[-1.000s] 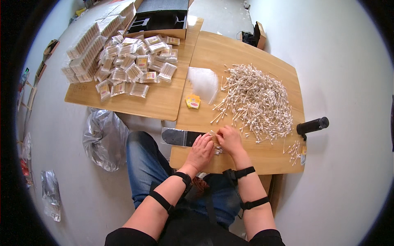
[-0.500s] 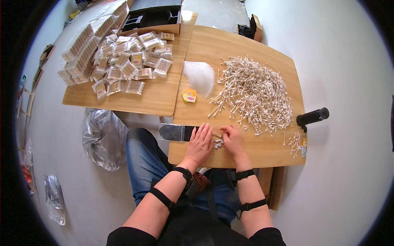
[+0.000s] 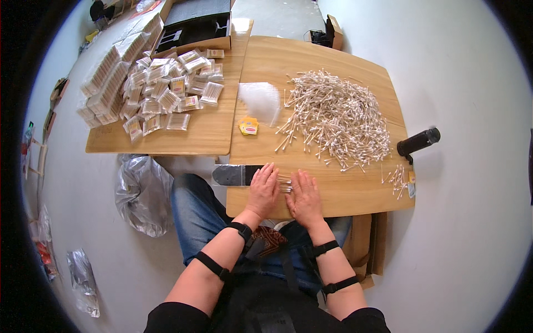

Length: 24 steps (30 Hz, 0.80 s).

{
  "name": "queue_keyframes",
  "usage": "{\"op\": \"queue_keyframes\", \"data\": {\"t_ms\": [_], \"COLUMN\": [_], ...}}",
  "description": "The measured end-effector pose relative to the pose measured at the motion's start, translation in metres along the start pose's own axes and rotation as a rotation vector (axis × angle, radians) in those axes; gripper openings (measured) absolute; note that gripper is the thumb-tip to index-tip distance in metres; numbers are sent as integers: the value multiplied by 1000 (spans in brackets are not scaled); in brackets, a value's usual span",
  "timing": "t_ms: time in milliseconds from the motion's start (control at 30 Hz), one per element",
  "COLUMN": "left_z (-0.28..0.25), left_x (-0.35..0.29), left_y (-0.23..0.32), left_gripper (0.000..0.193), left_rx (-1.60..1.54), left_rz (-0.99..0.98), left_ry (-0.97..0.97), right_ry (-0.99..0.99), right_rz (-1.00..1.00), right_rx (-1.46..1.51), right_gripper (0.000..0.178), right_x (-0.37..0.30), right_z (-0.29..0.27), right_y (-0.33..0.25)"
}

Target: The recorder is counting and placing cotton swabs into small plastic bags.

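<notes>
A small row of cotton swabs (image 3: 285,183) lies on the table between my hands near its front edge. My left hand (image 3: 263,191) rests over the left part of the row with its fingers stretched out. At the right ends of the swabs, my right hand (image 3: 305,198) lies with straight fingers, touching or very close to the tips. A dark, round-ended flat piece (image 3: 233,175) in a clear plastic sleeve sticks out left from under my left hand, past the table's edge. How far the swabs reach into the sleeve is hidden by that hand.
A big heap of loose swabs (image 3: 338,119) covers the right table. Beside it are clear bags (image 3: 261,102), yellow cards (image 3: 249,126) and a black cylinder (image 3: 419,142). Filled swab packs (image 3: 169,100) pile up on the left table, near an open box (image 3: 194,33).
My right hand has gone from curled fingers at the swabs' right end to fingers stretched flat there. My left hand stays over the sleeve. The whole view has shifted slightly.
</notes>
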<state>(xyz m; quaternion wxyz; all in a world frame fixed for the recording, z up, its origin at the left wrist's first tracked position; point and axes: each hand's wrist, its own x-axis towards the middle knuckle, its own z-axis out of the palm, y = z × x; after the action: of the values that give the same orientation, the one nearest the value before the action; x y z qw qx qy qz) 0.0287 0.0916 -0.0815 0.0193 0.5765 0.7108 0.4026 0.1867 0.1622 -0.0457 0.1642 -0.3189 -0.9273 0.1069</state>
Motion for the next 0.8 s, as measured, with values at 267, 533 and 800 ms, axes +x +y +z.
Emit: {"op": "queue_keyframes", "data": {"t_ms": [267,533,800], "left_z": [-16,-11,-14], "left_x": [-17,-13,6], "left_y": [6,4,8], "left_gripper": [64,69,66], "left_rx": [328,407,374], "left_rz": [40,39,-24], "left_ry": [-279,-307,-432], "right_ry": [-65,-46,-98], "right_rz": [-12,-8,53], "right_rx": [-56,-66,-78], "right_gripper": [58,61,67], "right_x": [-4,-6,-6], "right_z": [1,4,3], "right_y": [-6,-8,-9]}}
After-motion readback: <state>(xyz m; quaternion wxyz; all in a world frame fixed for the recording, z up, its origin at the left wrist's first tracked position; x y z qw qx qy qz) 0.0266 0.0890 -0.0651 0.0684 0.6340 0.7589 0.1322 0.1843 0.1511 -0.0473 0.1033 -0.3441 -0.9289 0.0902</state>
